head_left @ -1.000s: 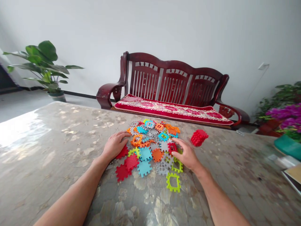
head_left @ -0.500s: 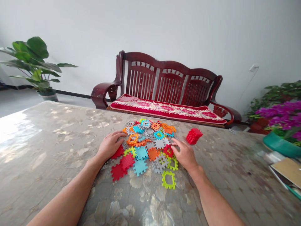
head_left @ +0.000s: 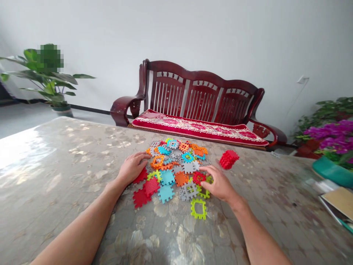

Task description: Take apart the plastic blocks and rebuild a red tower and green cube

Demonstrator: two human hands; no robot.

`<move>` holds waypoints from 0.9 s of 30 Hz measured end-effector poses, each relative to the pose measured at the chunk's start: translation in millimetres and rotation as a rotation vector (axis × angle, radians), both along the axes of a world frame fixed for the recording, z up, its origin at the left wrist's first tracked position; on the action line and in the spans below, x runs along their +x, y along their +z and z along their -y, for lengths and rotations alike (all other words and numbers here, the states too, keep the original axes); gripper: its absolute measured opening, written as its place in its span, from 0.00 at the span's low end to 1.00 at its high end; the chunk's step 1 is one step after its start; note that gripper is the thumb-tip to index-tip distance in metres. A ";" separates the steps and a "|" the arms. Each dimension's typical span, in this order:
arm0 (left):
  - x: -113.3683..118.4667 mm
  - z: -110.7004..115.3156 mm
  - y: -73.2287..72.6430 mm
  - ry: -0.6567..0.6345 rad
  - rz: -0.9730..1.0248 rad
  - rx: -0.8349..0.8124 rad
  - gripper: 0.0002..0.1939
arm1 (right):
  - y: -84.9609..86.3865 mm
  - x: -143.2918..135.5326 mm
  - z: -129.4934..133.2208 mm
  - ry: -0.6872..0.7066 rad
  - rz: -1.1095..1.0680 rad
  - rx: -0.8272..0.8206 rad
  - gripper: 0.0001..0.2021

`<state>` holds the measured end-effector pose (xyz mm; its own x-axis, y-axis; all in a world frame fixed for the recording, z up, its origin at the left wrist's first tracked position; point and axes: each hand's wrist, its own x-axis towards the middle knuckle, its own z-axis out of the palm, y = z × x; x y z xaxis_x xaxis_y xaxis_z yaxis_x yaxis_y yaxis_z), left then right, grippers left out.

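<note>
Many notched plastic tiles lie in a loose pile on the patterned table [head_left: 79, 169]. My left hand [head_left: 134, 167] rests at the pile's left side, fingers apart, partly over a red tile [head_left: 141, 176]. At the right side is my right hand [head_left: 217, 182], thumb and fingers spread around the edge of a red window tile [head_left: 199, 178]; nothing is gripped. Its fingertips are close to a grey tile [head_left: 191, 167]. Nearest me lies a green frame tile [head_left: 198, 208]. A stack of red tiles [head_left: 228, 159] stands apart, beyond my right hand.
Behind the table is a dark red wooden bench [head_left: 204, 97] with a red patterned cushion [head_left: 198, 127]. A teal flower pot [head_left: 332, 171] and a brown flat item [head_left: 340, 202] are at the right edge. A potted plant [head_left: 61, 109] stands at far left.
My right hand has shifted slightly toward me, its fingers now beside the grey tile's right edge. My left hand stays at the pile's left side. The whole view has shifted a little.
</note>
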<state>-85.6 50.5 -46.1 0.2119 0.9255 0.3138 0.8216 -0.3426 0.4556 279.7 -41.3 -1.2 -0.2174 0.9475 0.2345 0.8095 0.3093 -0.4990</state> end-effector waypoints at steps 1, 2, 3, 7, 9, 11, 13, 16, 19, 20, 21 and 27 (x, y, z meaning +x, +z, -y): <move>-0.1 -0.1 -0.1 -0.001 -0.004 -0.001 0.20 | 1.6 -1.0 1.2 0.005 0.034 -0.019 0.24; -0.2 -0.3 -0.1 -0.002 -0.008 -0.003 0.21 | 2.9 -2.3 2.2 0.005 0.062 -0.036 0.24; -0.3 -0.4 0.1 -0.003 -0.013 -0.006 0.21 | 3.8 -3.7 3.0 0.000 0.081 -0.050 0.25; -0.3 -0.6 0.8 -0.002 -0.028 -0.018 0.21 | 6.1 -9.0 5.1 -0.020 0.123 -0.078 0.25; -0.6 -0.9 0.2 -0.005 -0.025 -0.014 0.21 | 6.6 -11.1 6.0 -0.029 0.143 -0.069 0.25; -1.0 -1.5 -1.1 -0.005 -0.015 -0.006 0.21 | 6.2 -12.7 6.8 -0.036 0.159 -0.044 0.25; -1.5 -2.1 -2.5 -0.003 -0.006 0.001 0.21 | 4.5 -14.0 7.4 -0.037 0.164 -0.005 0.26; -1.8 -2.6 -3.8 -0.003 0.004 0.005 0.21 | 0.8 -14.5 7.3 -0.047 0.148 0.073 0.26; -1.6 -2.6 -3.8 -0.004 0.021 0.005 0.20 | -0.9 -12.4 6.4 -0.081 0.108 0.130 0.25; -1.6 -2.7 -3.6 -0.004 0.024 0.003 0.20 | -0.5 -11.0 6.0 -0.093 0.090 0.138 0.25; -1.5 -2.7 -3.5 -0.005 0.024 0.002 0.20 | 0.7 -9.2 5.6 -0.103 0.074 0.143 0.25; -2.3 -3.5 -4.1 -0.020 0.012 0.010 0.21 | 21.5 16.5 -2.8 -0.295 0.053 0.237 0.25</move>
<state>-87.9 54.0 -50.2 0.2265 0.9179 0.3258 0.8089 -0.3636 0.4621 296.3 -38.5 20.3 0.0389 0.8921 0.4501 0.9039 0.1607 -0.3965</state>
